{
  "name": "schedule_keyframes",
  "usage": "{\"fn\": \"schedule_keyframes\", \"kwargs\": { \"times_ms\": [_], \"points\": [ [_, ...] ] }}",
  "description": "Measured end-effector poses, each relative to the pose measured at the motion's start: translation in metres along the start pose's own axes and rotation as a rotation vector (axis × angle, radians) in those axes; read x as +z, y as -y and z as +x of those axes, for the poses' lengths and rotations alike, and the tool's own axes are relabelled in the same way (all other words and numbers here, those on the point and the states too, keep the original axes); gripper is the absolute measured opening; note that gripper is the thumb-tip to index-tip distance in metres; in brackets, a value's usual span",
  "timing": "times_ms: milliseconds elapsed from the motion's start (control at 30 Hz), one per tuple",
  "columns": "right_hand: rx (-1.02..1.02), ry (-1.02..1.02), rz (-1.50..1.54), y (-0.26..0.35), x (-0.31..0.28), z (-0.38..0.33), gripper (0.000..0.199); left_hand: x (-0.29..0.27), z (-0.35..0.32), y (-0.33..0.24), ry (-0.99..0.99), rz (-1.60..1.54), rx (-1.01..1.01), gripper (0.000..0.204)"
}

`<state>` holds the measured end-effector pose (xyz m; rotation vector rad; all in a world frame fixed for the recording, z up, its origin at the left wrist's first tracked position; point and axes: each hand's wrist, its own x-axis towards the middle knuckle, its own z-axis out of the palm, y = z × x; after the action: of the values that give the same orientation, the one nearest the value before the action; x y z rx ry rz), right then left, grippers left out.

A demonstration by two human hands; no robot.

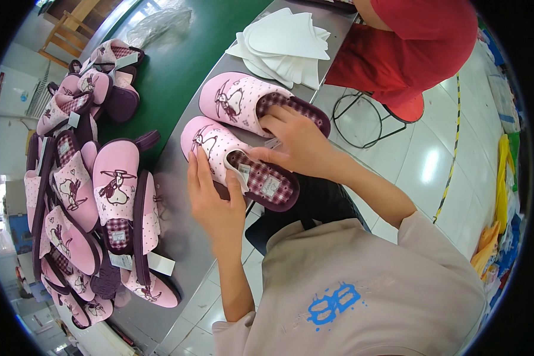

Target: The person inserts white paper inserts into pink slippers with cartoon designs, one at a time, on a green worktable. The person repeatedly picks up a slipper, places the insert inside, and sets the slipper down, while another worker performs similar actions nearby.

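A pair of pink slippers lies side by side on the grey metal table, toes to the left, with purple checked insoles and a dark dog print. My left hand rests against the upper of the near slipper, its fingers stretched out and thumb apart. My right hand curls over the rim of the far slipper. Its fingertips go inside the opening and are partly hidden; the thumb reaches to the near slipper's opening. A small white label shows on the near insole.
Many matching slippers stand piled at the left, some with white tags. White shaped sheets lie stacked beyond the pair. Clear plastic sits on the green surface. A person in red is at the upper right, by a round-framed stool.
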<state>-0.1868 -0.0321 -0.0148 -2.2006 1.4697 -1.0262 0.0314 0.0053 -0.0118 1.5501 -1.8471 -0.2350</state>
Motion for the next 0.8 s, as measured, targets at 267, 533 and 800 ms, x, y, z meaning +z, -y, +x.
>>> {"fn": "schedule_keyframes", "kwargs": {
  "times_ms": [267,533,800],
  "points": [
    [0.054,-0.093,-0.046,0.007,-0.001,-0.006,0.046,0.011,-0.007,-0.011,-0.082,-0.039,-0.009,0.063],
    [-0.002,-0.224,-0.123,0.002,-0.005,-0.025,0.047,0.018,-0.056,-0.035,-0.021,0.088,0.078,0.064],
    [0.124,-0.102,0.068,-0.008,-0.019,-0.007,0.012,0.024,-0.061,-0.035,-0.009,-0.086,-0.066,0.077]
  ]
}}
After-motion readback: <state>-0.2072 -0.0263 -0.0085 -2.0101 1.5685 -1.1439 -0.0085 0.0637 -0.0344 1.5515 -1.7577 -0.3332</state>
